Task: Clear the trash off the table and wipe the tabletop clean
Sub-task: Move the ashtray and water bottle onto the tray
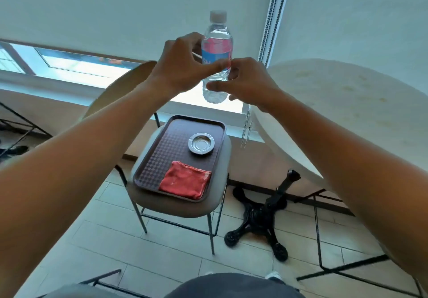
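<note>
— Two hands meet on one bottle [217, 57]. How does each take it?

— Left hand [179, 66] wraps the labelled middle from the left, fingers curled behind the plastic and the thumb stretched across the front. Right hand [249, 82] comes in from the right at the lower half, thumb and fingertips pinching the clear wall just under the label.

— Which way does the bottle point?

— Upright, long axis near vertical, white cap [218, 16] at the top and the rounded base at the bottom. It hangs in the air, touching nothing but the hands, above the far end of the tray [148, 170].

— Any writing on it?

— Label is pink above and blue below. White letters sit on the blue band, partly behind the thumb; too little shows to read a brand.

— And lower down?

— Brown textured tray lies on the padded seat of a chair [143, 202]. A round metal ashtray [201, 145] stands in its far half, and a folded red cloth [185, 179] lies flat at the near right corner, apart from the ashtray.

— Where is the worktop?

— Round pale worktop [335, 103] at the right, faintly stained, on a black cross-shaped base [261, 214] standing on the tiled floor [115, 240]. Bead cords [273, 15] hang beside the drawn blinds.
</note>
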Tool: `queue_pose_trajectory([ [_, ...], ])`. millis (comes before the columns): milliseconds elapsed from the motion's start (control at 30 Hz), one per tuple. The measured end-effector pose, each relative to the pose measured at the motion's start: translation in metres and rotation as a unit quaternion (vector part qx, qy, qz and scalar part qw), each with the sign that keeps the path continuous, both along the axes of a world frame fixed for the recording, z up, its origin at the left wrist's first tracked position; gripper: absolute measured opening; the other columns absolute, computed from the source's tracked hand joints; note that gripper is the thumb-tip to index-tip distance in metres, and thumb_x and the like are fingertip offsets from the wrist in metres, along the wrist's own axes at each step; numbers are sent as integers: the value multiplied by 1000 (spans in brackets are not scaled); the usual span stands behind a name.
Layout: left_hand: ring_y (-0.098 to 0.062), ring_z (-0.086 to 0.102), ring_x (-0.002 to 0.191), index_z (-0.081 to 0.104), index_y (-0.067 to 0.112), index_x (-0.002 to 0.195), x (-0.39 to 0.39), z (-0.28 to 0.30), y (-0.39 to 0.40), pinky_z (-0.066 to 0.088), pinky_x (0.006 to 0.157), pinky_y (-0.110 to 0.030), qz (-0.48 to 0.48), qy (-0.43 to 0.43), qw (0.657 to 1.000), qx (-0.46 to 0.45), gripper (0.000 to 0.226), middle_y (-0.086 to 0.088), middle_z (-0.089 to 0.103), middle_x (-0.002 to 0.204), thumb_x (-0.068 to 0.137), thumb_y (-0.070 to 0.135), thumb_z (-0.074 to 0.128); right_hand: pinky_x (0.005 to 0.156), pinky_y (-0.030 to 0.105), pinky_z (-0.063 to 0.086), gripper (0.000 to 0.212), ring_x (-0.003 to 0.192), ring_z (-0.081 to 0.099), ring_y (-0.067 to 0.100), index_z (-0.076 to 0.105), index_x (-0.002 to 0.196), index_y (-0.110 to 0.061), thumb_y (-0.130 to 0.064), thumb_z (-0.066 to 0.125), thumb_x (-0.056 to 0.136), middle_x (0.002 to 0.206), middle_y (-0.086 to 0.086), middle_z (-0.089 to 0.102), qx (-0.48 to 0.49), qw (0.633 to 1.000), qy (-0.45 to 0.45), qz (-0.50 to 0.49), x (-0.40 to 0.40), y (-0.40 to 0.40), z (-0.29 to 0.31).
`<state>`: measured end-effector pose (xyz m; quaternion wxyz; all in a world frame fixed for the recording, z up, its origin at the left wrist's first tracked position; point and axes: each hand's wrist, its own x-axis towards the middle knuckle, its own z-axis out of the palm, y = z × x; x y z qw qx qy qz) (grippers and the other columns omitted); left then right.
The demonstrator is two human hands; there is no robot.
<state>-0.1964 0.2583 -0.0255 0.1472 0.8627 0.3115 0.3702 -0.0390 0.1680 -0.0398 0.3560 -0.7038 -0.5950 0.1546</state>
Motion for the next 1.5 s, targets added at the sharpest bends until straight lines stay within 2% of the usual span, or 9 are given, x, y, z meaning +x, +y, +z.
queue_pose_trajectory([
  [67, -3, 67, 83, 67, 17, 117, -12, -9, 4, 43, 69, 2, 6, -2, 1000, -12, 66, 4, 73, 110, 75, 68, 71, 65, 28, 61, 44, 68, 74, 16, 72, 113, -22, -42, 86, 76, 66, -14, 58, -9, 1000, 14, 6, -11, 7, -6],
  [167, -5, 70, 87, 66, 17, 117, -30, -25, 12, 56, 79, -16, 4, -9, 999, -40, 68, 5, 73, 108, 73, 69, 72, 66, 30, 62, 47, 68, 73, 14, 71, 117, -23, -40, 87, 76, 74, -13, 64, -23, 999, 31, 24, -29, 19, -20],
  [267, -2, 69, 85, 67, 18, 115, -48, -43, 21, 55, 79, -15, 16, -17, 998, -55, 64, 7, 73, 104, 73, 66, 75, 77, 38, 60, 44, 76, 72, 14, 72, 111, -26, -47, 85, 74, 74, -13, 64, -30, 999, 32, 30, -42, 37, -43],
  [567, -1, 65, 92, 63, 16, 124, -77, -114, 52, 47, 79, -3, 26, -6, 993, -115, 68, 5, 71, 114, 73, 60, 78, 65, 15, 39, 43, 80, 66, 8, 68, 116, -27, -48, 80, 80, 83, -16, 64, -70, 996, 32, 40, -69, 80, -116],
  [767, -5, 69, 89, 64, 14, 118, -82, -168, 88, 57, 79, -16, 46, -8, 986, -158, 63, 2, 73, 108, 72, 52, 84, 69, 9, 39, 45, 96, 63, 6, 69, 120, -26, -40, 83, 80, 110, -8, 73, -91, 992, 85, 38, -77, 112, -170],
  [1000, -7, 69, 91, 63, 14, 117, -76, -246, 135, 61, 77, -30, 72, -31, 974, -213, 64, 6, 71, 106, 69, 51, 85, 92, 42, 54, 52, 101, 68, 16, 71, 114, -24, -46, 86, 69, 106, -5, 76, -120, 986, 112, 10, -76, 170, -248],
  [1167, -2, 68, 92, 61, 21, 118, -74, -290, 163, 59, 78, -28, 87, -10, 964, -252, 65, 11, 69, 106, 67, 55, 83, 91, 44, 54, 55, 102, 68, 22, 70, 112, -22, -48, 85, 67, 103, -1, 76, -149, 981, 122, -9, -78, 201, -297],
  [1333, -2, 67, 91, 60, 24, 120, -71, -322, 175, 54, 76, -12, 104, 2, 953, -284, 65, 11, 70, 110, 67, 50, 86, 87, 45, 56, 56, 96, 72, 20, 71, 109, -22, -48, 83, 61, 100, 0, 78, -170, 978, 119, -11, -76, 221, -334],
  [1500, -4, 68, 93, 60, 22, 122, -67, -336, 183, 56, 80, -17, 101, -6, 949, -299, 67, 7, 70, 112, 66, 46, 87, 89, 42, 57, 52, 97, 72, 14, 71, 112, -24, -39, 87, 65, 101, -3, 78, -181, 975, 127, -11, -73, 230, -348],
])
